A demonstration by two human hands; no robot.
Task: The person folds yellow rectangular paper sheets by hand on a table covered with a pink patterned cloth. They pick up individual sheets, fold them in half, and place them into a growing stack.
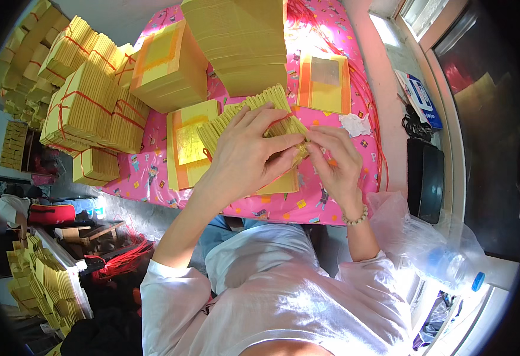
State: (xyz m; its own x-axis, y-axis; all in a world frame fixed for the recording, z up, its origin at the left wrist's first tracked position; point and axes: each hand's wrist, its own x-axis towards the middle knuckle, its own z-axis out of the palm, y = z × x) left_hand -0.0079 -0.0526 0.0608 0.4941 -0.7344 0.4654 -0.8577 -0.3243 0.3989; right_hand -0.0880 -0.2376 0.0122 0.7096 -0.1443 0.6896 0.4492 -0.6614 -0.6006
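My left hand [249,155] lies over a fanned bundle of yellow paper sheets [260,104] on the pink patterned table cover [331,202], gripping it from the top. My right hand [334,159] pinches the bundle's right end, fingertips meeting those of the left hand. A bead bracelet circles my right wrist. A flat stack of yellow paper with an orange border and gold centre [189,145] sits just left of my hands.
Tall yellow paper stacks [242,41] stand behind; a bordered stack [168,65] and a thinner one [324,83] flank them. Bundles tied with red string [91,110] pile at left. Red strings [367,89], crumpled paper [355,124], black box [424,178], plastic bag [426,243].
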